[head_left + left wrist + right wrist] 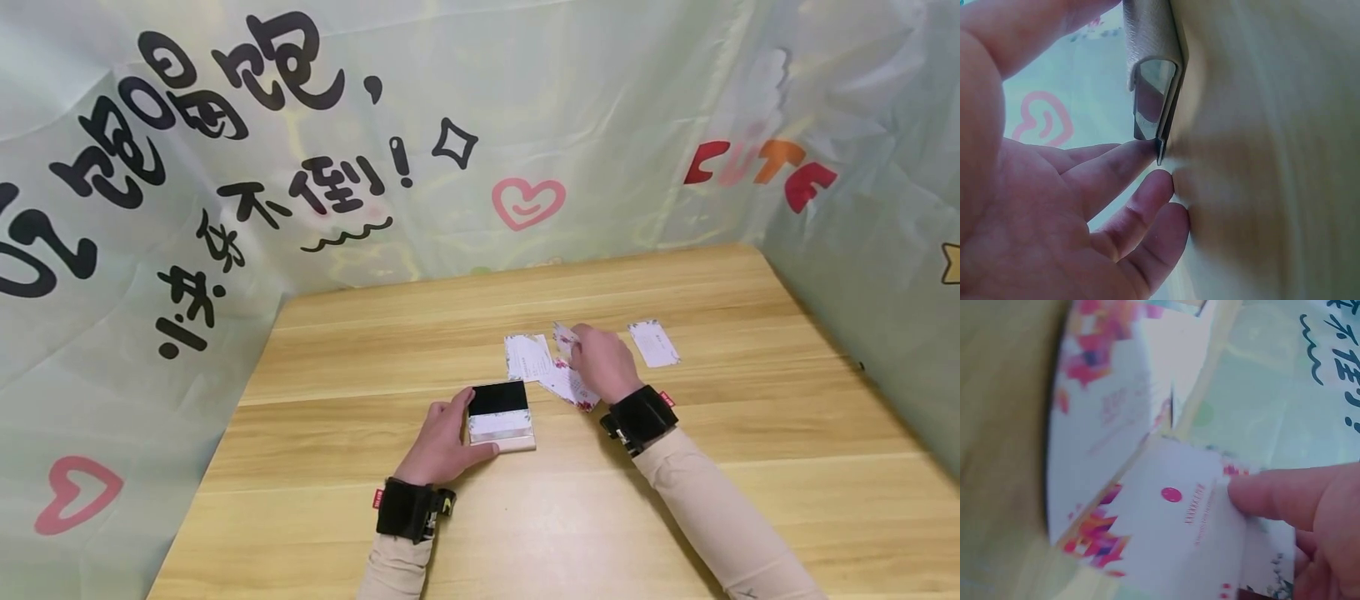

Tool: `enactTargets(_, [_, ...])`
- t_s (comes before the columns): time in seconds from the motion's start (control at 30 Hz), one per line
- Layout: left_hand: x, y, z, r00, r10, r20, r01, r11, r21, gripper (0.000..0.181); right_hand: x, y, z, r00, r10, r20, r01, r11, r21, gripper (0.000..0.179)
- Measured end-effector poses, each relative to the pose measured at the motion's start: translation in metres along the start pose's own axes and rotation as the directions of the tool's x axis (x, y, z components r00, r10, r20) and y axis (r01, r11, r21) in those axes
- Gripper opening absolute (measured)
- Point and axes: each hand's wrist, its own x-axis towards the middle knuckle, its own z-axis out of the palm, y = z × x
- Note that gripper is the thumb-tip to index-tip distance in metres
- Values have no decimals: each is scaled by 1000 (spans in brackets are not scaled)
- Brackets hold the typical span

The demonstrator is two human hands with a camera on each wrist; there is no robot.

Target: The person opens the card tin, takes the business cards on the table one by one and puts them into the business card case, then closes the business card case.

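Observation:
My left hand (438, 442) grips a business card case (517, 445) on the table, thumb at its near edge and index finger at its far edge. The case has a pale leathery cover (1152, 31) and a black inner side; white cards (498, 422) show inside it. Over the other cards, my right hand (606, 364) pinches business cards (1166, 506) with red and purple patterned corners; how many is unclear. Beneath that hand lies another flowered card (568, 385). A white card (527, 357) rests behind the case, to the left of the right hand.
A separate card (655, 343) lies on the wooden table (360, 367) to the right of the right hand. Printed cloth walls (630, 125) close off the back and both sides. Black bands (641, 419) circle both wrists.

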Motion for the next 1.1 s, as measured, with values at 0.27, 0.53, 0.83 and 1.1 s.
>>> enactTargets(0.27, [0,0,-2,1000,-3,-1,3,1000,-1,97,0,-5,-1,998,-8,-70,16,994,111,18])
enactTargets(0.53, [1,0,-2,1000,-7,0,7,1000,-1,97,2,-7,4,999,38,-8,-37,989,145,67])
enactTargets(0.83, [1,1,-2,1000,3,1,-3,1000,-2,97,0,-13,16,981,-172,95,147,963,224,28])
enactTargets(1.1, [1,0,-1,1000,9,-5,-9,1000,11,97,-7,-24,23,900,-359,248,226,870,437,32])
